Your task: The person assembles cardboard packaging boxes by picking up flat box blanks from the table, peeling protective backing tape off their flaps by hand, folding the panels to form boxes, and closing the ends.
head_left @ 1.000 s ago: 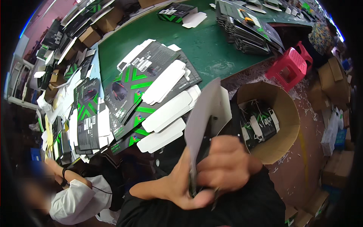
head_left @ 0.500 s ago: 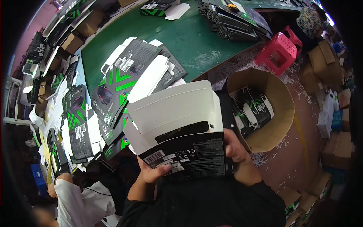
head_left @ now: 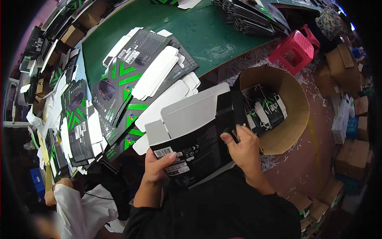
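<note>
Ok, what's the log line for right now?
left fingers: gripping black box, left side; right fingers: on its right side; white flap: open; flat cartons: on green table

Two hands [head_left: 245, 149] on one carton [head_left: 207, 149]; one cardboard bin [head_left: 297, 109]; one white-sleeved co-worker [head_left: 85, 207].

- A black cardboard carton [head_left: 203, 157], printed white and green, is being held aslant at the near centre, right end farther away.
- White label patches [head_left: 163, 152] are showing on its left.
- A pale flap [head_left: 191, 115] is sticking out open along its far edge.
</note>
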`<state>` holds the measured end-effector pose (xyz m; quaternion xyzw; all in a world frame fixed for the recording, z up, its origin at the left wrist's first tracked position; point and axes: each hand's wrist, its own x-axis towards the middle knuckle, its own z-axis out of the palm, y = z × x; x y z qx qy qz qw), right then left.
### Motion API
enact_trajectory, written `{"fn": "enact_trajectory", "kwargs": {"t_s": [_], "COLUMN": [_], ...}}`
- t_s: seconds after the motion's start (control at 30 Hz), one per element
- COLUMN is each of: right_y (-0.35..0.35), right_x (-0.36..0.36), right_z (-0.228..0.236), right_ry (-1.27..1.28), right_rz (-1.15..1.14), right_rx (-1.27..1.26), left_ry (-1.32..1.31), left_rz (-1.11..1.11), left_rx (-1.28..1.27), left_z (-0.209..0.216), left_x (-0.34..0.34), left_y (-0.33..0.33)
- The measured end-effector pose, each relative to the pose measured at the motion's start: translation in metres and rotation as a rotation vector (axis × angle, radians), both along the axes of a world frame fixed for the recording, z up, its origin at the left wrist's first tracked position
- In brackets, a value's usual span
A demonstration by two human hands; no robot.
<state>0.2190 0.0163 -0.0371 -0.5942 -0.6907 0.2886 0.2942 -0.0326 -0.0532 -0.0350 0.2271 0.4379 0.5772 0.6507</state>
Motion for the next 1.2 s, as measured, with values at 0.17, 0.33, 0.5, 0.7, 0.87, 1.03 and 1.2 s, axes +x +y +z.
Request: {"fn": "enact_trajectory", "kwargs": {"t_s": [0.17,0.33,0.5,0.7,0.87,1.03,1.2], "right_y": [0.019,0.022,0.024,0.022,0.023,0.020,0.018], "right_x": [0.018,0.006,0.011,0.018,0.008,0.004,0.004], "right_z": [0.006,0.002,-0.036,-0.077,-0.077,-0.065,-0.041], "right_ry": [0.562,0.515,0.398,0.438,0.637,1.050,0.786], "right_rz": [0.186,0.342,0.304,0.264,0.232,0.270,0.160], "right_rx": [-0.030,0.163,0.371,0.191,0.341,0.230,-0.011], "left_ry": [0.204,0.862,0.590,0.735,0.346,0.733,0.673], "left_rz": [-0.067,-0.013,-0.073,0.117,0.285,0.048,0.173], "left_rx": [0.004,0.494,0.390,0.495,0.556,0.532,0.315], "left_z": [0.002,-0.008,-0.053,-0.074,-0.069,-0.050,-0.038], "left_x": [-0.003,0.022,0.019,0.036,0.051,0.032,0.043], "left_y": [0.010,0.032,0.032,0.028,0.031,0.033,0.031]}}
